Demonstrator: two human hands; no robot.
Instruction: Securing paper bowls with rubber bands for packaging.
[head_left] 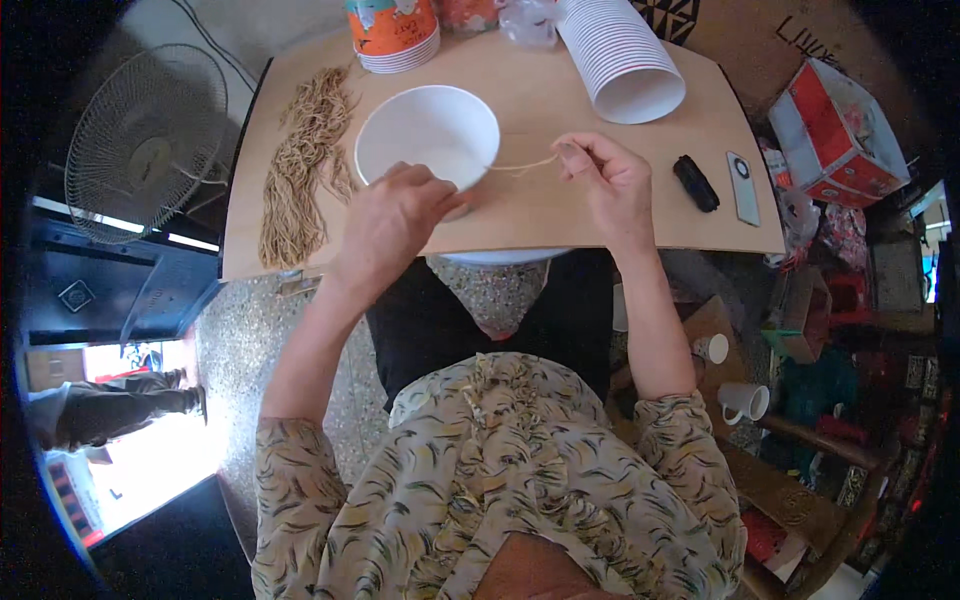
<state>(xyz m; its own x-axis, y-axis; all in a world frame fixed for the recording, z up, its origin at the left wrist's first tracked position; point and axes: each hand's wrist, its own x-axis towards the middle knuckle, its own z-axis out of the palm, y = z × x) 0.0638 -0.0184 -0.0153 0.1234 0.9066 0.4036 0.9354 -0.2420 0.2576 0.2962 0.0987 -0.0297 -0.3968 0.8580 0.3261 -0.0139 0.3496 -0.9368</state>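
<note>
A white paper bucket (420, 125) stands tilted on the brown tabletop, its mouth facing up toward me. At its near rim is my left hand (395, 215), with fingers curled closed on the bucket's edge; the fingertips are partly hidden. A thin tan string (520, 166) stretches from the bucket's right side to my right hand (610, 185). That hand pinches the string's end between thumb and fingers, to the right of the bucket. Left of the bucket lies a bundle of loose tan strings (303, 165).
Stacked white buckets (635, 85) lie at the back right, and an orange printed bucket stack (395, 40) stands behind. A black object (696, 184) and a phone (742, 188) rest at right. Beyond the table are a fan (145, 150) and a red-and-white box (840, 135).
</note>
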